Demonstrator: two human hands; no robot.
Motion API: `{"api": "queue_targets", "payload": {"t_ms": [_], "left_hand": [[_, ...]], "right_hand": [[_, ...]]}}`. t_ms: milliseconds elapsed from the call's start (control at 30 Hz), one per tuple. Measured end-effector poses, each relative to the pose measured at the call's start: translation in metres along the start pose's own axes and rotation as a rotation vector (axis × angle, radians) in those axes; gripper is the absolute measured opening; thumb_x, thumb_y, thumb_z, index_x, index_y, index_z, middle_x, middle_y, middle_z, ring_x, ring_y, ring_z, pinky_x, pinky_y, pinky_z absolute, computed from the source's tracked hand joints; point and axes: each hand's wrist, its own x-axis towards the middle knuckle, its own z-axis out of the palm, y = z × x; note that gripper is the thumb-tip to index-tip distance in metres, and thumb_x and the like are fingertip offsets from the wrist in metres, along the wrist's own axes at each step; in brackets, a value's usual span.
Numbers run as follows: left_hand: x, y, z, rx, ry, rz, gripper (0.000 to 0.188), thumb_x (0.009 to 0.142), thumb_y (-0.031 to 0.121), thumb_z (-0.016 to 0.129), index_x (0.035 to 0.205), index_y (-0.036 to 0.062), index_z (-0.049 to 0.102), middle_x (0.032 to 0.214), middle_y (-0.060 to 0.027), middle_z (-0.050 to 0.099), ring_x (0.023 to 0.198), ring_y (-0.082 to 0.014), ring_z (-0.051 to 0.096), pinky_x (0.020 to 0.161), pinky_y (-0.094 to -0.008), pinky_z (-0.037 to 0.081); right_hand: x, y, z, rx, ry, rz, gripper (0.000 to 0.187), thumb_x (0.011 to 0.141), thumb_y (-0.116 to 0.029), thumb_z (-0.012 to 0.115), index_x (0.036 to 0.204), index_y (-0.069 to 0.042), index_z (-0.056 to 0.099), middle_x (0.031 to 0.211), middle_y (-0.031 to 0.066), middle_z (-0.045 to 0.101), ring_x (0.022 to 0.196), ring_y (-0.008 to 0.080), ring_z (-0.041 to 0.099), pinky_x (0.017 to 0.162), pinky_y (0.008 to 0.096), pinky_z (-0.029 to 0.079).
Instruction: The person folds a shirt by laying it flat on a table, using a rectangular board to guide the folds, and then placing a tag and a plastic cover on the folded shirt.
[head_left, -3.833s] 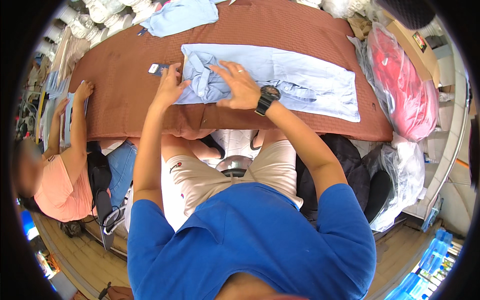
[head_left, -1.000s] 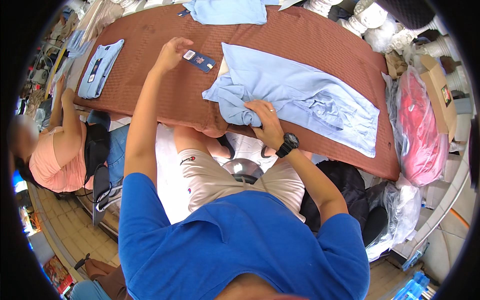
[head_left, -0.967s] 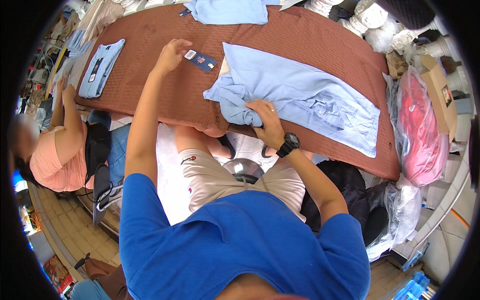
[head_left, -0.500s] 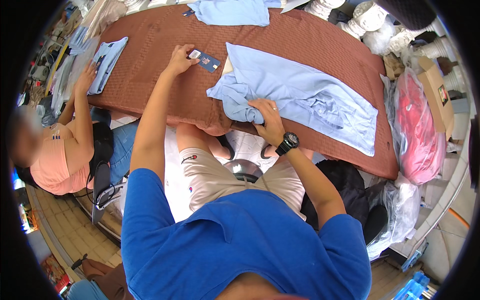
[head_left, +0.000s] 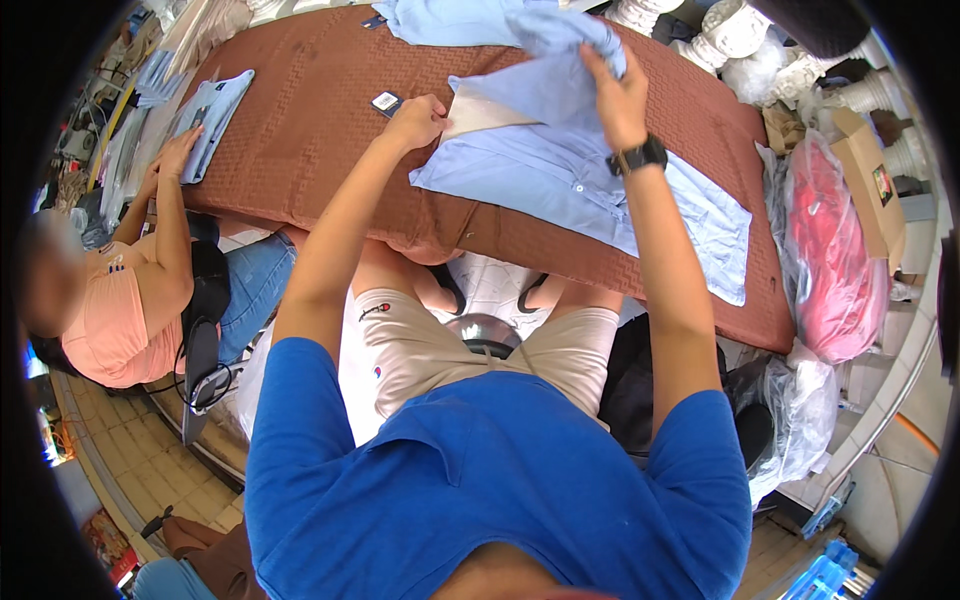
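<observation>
A light blue shirt (head_left: 690,205) lies folded lengthwise on the brown-covered table, with small buttons showing. My right hand (head_left: 620,100) is closed on the shirt's sleeve, lifted at the far side and smeared by motion. A beige card (head_left: 485,115) shows between the raised cloth and the shirt's lower layer. At the card's left edge, my left hand (head_left: 417,122) is closed, fingertips pressed at its rim. The dark blue hang tag (head_left: 387,103) with a white label lies just beyond my left hand, partly covered by it.
Another light blue shirt (head_left: 440,22) lies at the table's far edge. On the left, a co-worker's hand (head_left: 178,153) rests by a folded light blue garment (head_left: 220,110). Red items in a clear plastic bag (head_left: 835,260) and a cardboard box (head_left: 868,185) stand at the right.
My right hand has gone from the shirt's near edge to its far side, swinging the sleeve up and over. My left hand has released the tag and moved right to the card's edge.
</observation>
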Motion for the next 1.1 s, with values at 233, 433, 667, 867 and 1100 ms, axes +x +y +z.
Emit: {"api": "queue_targets", "payload": {"t_ms": [233,433,667,867,1100], "left_hand": [[0.005,0.011,0.005,0.154,0.104,-0.121,0.037,0.081,0.033,0.076,0.103,0.0039,0.067,0.115,-0.0193,0.065,0.109,-0.0339,0.063,0.089,-0.0442,0.051],[0.004,0.029,0.0,0.244,-0.045,-0.29,0.039,0.082,0.039,0.074,0.105,0.0078,0.068,0.124,-0.0174,0.058,0.115,-0.0343,0.059,0.093,-0.0452,0.05],[0.006,0.027,0.003,0.195,-0.053,-0.282,0.039,0.082,0.042,0.074,0.106,0.0106,0.071,0.134,-0.0171,0.052,0.119,-0.0348,0.057,0.095,-0.0449,0.05],[0.019,0.013,0.019,0.111,0.004,-0.293,0.032,0.08,0.035,0.076,0.08,0.0033,0.075,0.084,-0.0178,0.072,0.083,-0.0293,0.07,0.079,-0.0401,0.052],[0.034,0.0,0.025,0.003,0.029,-0.371,0.038,0.079,0.037,0.077,0.092,0.0011,0.074,0.097,-0.0203,0.07,0.094,-0.03,0.068,0.084,-0.0411,0.051]], "right_hand": [[0.04,-0.036,0.016,-0.09,-0.076,-0.014,0.026,0.089,-0.016,0.072,0.112,-0.003,0.068,0.1,-0.0011,0.068,0.091,0.0067,0.059,0.081,0.0229,0.047],[0.041,-0.04,0.02,-0.113,-0.112,-0.021,0.026,0.089,-0.015,0.072,0.112,-0.003,0.067,0.1,-0.0009,0.068,0.092,0.0068,0.059,0.082,0.0235,0.047],[0.046,-0.044,0.021,-0.119,-0.14,-0.029,0.027,0.089,-0.015,0.072,0.112,-0.004,0.067,0.1,-0.0006,0.068,0.093,0.0069,0.059,0.083,0.0242,0.047],[0.044,-0.045,0.022,-0.115,-0.184,-0.027,0.027,0.088,-0.014,0.072,0.113,-0.004,0.067,0.099,-0.0004,0.068,0.094,0.0069,0.059,0.083,0.0248,0.048],[0.022,-0.044,0.024,-0.054,-0.311,-0.013,0.027,0.088,-0.014,0.073,0.113,-0.004,0.066,0.099,-0.0001,0.068,0.095,0.007,0.059,0.084,0.0255,0.048]]}}
